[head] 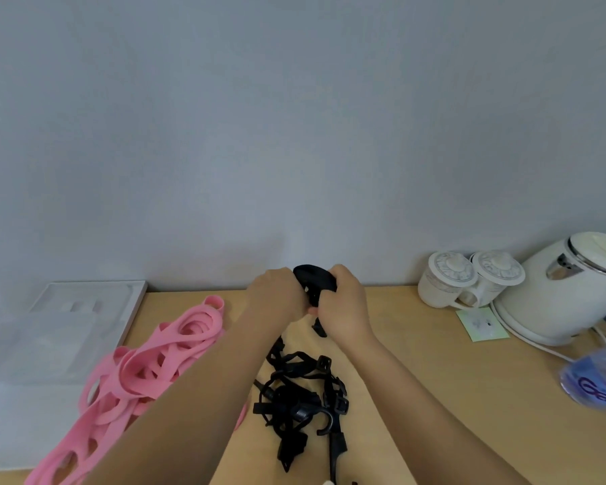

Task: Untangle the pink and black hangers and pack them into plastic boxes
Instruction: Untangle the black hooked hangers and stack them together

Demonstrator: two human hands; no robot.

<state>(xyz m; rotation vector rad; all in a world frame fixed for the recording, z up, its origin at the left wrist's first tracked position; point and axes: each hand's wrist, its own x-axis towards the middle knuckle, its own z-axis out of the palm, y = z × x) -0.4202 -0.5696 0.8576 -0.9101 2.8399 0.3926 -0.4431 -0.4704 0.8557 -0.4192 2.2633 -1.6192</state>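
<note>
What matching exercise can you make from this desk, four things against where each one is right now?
Things:
1 pink hangers
2 black hanger pile
3 white kettle
4 held black hanger

Places:
A gripped by the left hand and the right hand
B far right end
C middle of the desk
D left part of the desk

Pairs: 1-D, 2-C, 3-B, 4-A

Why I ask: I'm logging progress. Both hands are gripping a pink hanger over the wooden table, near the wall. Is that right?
Not quite: the head view shows the left hand and right hand gripping a black hanger, not pink, over the wooden table, near the wall.
</note>
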